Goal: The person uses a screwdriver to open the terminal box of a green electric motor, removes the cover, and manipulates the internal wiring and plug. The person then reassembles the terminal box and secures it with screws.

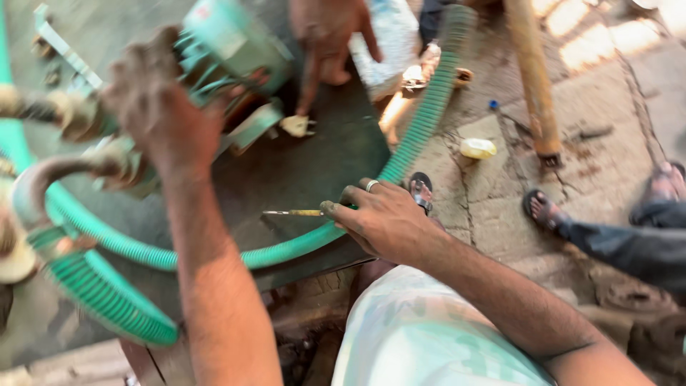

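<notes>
Two hands engaged. Left hand (153, 107) clamped on blurred teal pump unit (229, 53) on dark tabletop (300, 171). Right hand (382, 218) closed on thin screwdriver-like tool (293, 212), resting on green ribbed hose (421, 121). Risks judged: tool tip slipping, hose punctured; another person's hand (325, 43) near pump, pinch possible.

Red-white label (204, 10) atop green pump (232, 43)
</notes>
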The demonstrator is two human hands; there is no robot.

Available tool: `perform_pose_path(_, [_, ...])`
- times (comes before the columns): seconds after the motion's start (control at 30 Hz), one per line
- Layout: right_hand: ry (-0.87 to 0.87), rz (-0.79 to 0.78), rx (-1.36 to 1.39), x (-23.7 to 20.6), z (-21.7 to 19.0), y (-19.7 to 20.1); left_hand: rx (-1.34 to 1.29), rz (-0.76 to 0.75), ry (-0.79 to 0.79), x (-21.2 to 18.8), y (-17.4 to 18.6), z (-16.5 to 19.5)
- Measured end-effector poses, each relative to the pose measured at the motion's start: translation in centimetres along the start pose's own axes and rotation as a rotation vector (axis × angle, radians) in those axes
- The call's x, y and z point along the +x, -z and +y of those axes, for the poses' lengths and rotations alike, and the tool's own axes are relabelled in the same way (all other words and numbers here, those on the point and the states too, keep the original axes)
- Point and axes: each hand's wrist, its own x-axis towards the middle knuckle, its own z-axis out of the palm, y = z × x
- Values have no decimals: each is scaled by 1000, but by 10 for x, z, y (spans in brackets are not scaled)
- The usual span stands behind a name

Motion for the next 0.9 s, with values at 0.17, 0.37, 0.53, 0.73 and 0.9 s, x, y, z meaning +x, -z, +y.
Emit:
perform_pose_path(0.17, [81, -182, -81, 33, -2, -14, -40, 116, -52, -2, 1, -2])
perform_pose_path(0.37, [108, -168, -147, 44, 2, -29, 13, 168, -57, 0, -5, -5])
perform_pose_path(0.53, [82, -228, -148, 46, 5, -35, 6, 174, -62, -4, -6, -5])
perform_pose_path(0.73, [55, -166, -98, 49, 2, -30, 13, 201, -86, -2, 1, 0])
perform_pose_path(0.9, [-47, -9, 125, 63, 4, -15, -15, 178, -60, 1, 2, 1])
